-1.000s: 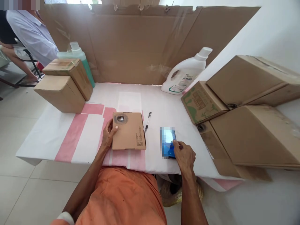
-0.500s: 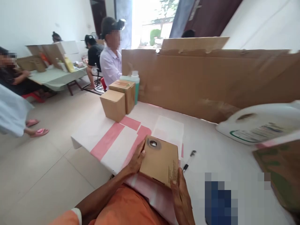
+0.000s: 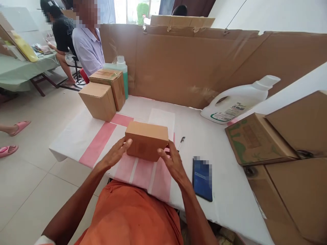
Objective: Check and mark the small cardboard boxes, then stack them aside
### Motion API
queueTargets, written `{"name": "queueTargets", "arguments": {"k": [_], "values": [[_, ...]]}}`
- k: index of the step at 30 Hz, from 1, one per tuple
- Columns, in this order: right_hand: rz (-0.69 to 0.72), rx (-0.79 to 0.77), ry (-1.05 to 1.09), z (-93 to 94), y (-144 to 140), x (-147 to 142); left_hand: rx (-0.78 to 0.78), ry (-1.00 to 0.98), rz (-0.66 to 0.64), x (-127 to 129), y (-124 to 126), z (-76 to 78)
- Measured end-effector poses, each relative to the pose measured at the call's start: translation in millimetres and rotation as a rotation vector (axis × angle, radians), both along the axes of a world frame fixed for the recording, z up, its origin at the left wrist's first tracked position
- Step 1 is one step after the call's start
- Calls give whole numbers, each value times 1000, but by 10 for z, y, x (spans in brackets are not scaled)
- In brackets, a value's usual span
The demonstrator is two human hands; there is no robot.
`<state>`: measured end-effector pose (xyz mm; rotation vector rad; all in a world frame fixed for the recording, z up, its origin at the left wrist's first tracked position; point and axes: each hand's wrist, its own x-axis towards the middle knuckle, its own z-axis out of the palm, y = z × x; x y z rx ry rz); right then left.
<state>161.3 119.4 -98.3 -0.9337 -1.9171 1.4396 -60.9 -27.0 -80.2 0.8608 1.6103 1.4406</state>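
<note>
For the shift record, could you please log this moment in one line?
left hand: holds small box | right hand: holds it | phone: flat on table

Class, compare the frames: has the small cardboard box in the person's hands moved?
Yes. The small cardboard box has been tipped up off its flat face, while the pen stays beside it.

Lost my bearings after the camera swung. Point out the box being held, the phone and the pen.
small box (image 3: 146, 140): head view, front face.
phone (image 3: 202, 178): head view, middle of screen.
pen (image 3: 181, 142): head view, the barrel.
</note>
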Motion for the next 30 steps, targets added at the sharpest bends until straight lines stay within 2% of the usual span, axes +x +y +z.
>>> {"name": "queueTargets", "arguments": {"k": [2, 4, 6, 8, 10, 13, 16, 19, 22, 25, 27, 30], "values": [[7, -21, -12, -238, -60, 10, 23, 89, 83, 135, 31, -250], [31, -23, -15, -444, -149, 90, 37, 91, 109, 298, 40, -483], [44, -14, -21, -574, -217, 132, 53, 60, 142, 411, 40, -660], [47, 14, -15, -617, -235, 9, 68, 39, 242, 383, 36, -758], [71, 64, 31, -581, -227, -355, 76, 69, 408, 148, -5, -765], [231, 93, 121, -426, -254, -1272, 95, 199, 660, -541, -179, -636], [391, 115, 79, -248, -351, -2255, 109, 268, 783, -1356, -390, -491], [432, 153, 38, -155, -482, -2927, 103, 282, 839, -1991, -484, -495], [402, 139, -14, -169, -599, -3237, 80, 274, 831, -2338, -440, -627], [379, 120, -80, -216, -668, -3352, 85, 291, 807, -2468, -349, -732], [367, 115, -109, -226, -689, -3387, 102, 310, 790, -2481, -306, -729], [345, 97, -159, -188, -700, -3389, 147, 326, 714, -2389, -258, -599]]}}
